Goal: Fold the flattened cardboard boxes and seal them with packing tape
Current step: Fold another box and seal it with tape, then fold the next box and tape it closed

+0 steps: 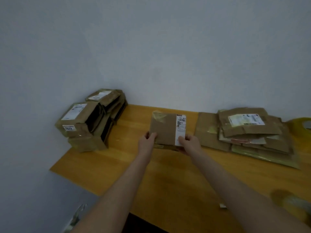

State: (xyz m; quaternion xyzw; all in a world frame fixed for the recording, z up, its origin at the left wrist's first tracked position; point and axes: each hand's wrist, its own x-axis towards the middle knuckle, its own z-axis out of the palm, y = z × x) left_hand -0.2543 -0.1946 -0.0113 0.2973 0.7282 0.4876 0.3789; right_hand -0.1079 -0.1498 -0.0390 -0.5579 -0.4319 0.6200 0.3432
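Observation:
A small brown cardboard box (165, 127) with a white barcode label on its right side and old tape at its top left corner is held over the middle of the wooden table (117, 165). My left hand (148, 140) grips its lower left corner. My right hand (189, 142) grips its lower right corner, thumb on the label. A pile of flattened boxes (249, 133) lies to the right. A roll of tape (286, 201), blurred, sits at the near right.
A stack of folded boxes (89, 121) stands at the table's far left corner against the pale wall. A yellow object (301, 123) shows at the right edge. A small scrap (223, 206) lies near the front of the table.

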